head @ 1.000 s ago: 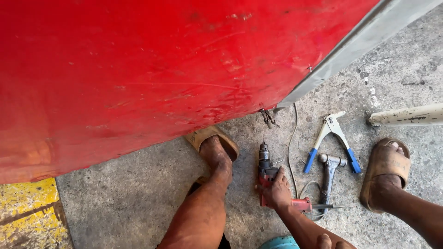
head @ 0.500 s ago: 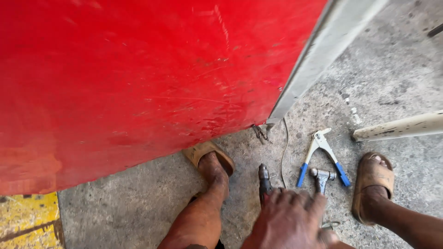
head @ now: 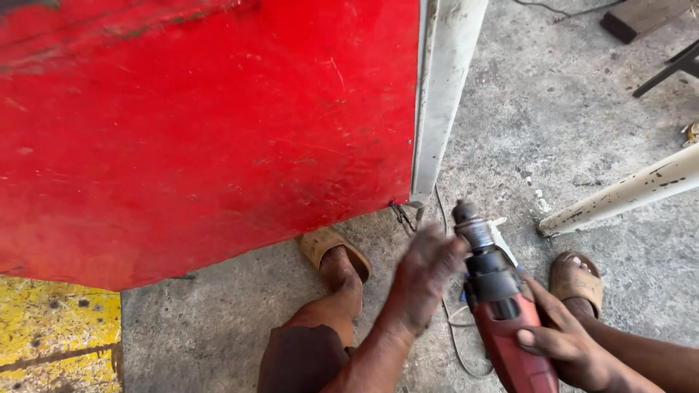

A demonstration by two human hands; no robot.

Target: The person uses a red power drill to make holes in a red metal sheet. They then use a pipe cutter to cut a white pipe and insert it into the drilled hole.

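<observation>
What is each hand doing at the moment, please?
Left hand: blurred beside the drill's chuck; open or closed cannot be told.
Right hand: closed around the red drill.

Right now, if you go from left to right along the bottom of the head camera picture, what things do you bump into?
Yellow floor patch → left sandal → left hand → red drill → right hand → right sandal
</observation>
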